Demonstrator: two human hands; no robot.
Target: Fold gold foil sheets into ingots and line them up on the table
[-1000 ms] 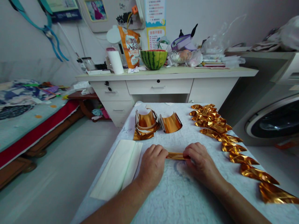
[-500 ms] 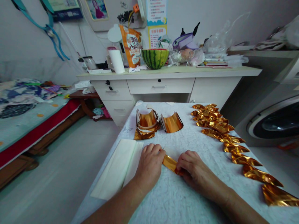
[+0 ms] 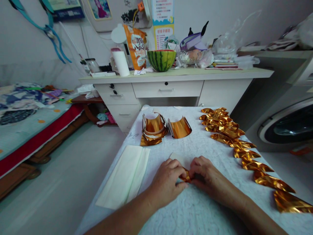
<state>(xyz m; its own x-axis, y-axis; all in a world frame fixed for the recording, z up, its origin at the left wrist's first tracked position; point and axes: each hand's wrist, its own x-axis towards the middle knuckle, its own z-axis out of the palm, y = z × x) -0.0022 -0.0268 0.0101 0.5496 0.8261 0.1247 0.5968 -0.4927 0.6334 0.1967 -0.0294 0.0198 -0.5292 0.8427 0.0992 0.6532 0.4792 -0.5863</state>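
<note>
My left hand [image 3: 168, 179] and my right hand [image 3: 207, 174] meet at the middle of the cloth-covered table, fingers closed on the two sides of a small gold foil piece [image 3: 186, 176]. Most of the foil is hidden by the fingers. A pale flap [image 3: 177, 157] shows just behind my left hand. Beyond the hands stand a curved stack of gold foil sheets [image 3: 154, 125] and a smaller curved stack [image 3: 181, 128]. Folded white paper [image 3: 122, 176] lies left of my left hand.
Several folded gold foil pieces [image 3: 256, 165] line the table's right side. Behind the table is a desk [image 3: 181, 74] with a watermelon half [image 3: 161, 60] and an orange bag [image 3: 137, 49]. A bed [image 3: 49, 120] is at left, a washing machine [image 3: 281, 107] at right.
My left hand has moved right and toward me, closer to my right hand. The gold strip that showed between the hands is now mostly covered, and a pale flap has come into view.
</note>
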